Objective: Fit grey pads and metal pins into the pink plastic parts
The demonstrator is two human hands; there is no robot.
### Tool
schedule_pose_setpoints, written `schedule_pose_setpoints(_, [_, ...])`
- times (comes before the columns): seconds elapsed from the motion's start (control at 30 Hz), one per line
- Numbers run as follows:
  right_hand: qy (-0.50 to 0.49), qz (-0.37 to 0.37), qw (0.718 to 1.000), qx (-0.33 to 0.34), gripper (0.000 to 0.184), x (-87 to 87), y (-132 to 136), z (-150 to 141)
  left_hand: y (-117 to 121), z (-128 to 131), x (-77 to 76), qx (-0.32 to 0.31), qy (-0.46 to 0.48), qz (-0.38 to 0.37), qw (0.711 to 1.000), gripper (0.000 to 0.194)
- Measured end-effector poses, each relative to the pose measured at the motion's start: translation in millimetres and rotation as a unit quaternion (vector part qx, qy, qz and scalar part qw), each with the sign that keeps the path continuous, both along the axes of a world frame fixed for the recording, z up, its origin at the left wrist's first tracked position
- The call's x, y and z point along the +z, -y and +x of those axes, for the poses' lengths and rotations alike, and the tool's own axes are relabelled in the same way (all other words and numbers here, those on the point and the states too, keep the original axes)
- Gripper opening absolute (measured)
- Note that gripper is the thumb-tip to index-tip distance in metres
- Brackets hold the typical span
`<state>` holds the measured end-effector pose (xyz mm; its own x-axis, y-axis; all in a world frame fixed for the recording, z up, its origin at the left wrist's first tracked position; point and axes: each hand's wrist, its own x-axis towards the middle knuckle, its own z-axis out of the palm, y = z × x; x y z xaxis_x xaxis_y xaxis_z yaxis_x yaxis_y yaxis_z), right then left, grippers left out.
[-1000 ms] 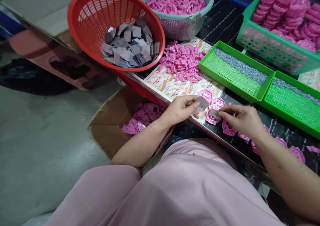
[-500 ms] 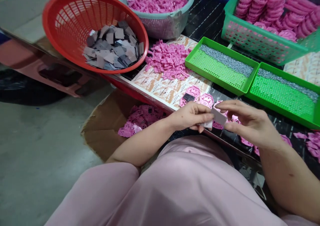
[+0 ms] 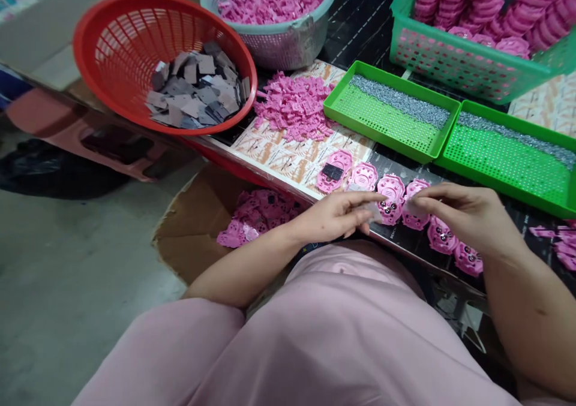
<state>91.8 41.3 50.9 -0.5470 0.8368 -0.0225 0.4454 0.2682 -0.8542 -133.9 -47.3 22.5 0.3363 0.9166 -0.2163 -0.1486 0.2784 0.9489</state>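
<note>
While the right grip (image 3: 463, 217) pinches a grey pad (image 3: 410, 207) above a pink part (image 3: 413, 223) — the left grip (image 3: 335, 214) pinches a pale scrap (image 3: 373, 212).

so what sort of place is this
Looks like a hand-assembly workshop, probably: rows of pink plastic parts, a red basket of grey pads, and green perforated trays of small grey parts.

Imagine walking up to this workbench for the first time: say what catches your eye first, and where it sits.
Vivid pink plastic stands out most: a loose heap of small parts mid-bench and a row of round pieces along the front, where the left hand and right hand work. A red basket of grey squares sits upper left, and two bright green trays lie to the right.
</note>
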Motion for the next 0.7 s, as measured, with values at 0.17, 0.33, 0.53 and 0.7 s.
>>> schedule_pose_setpoints(0.17, [0.112, 0.028, 0.993, 0.024, 0.026, -18.1, -7, -17, 0, -6, -5.1, 0.035, 0.007, 0.030, 0.999, 0.040])
schedule_pose_setpoints(0.33, [0.154, 0.165, 0.974, 0.035, 0.023, -22.1, -6, -25, -4, -2, -13.5, 0.043, 0.007, 0.027, 0.999, 0.029])
schedule_pose_setpoints(0.53, [0.058, 0.213, 0.973, 0.070, 0.021, -2.7, 16, -11, -8, 6, -4.0, 0.023, -0.119, 0.122, 0.985, 0.044])
schedule_pose_setpoints(0.7, [0.061, 0.189, 0.976, 0.089, 0.012, -6.4, 19, 4, -11, 12, 10.7, -0.034, -0.296, 0.255, 0.920, 0.046])
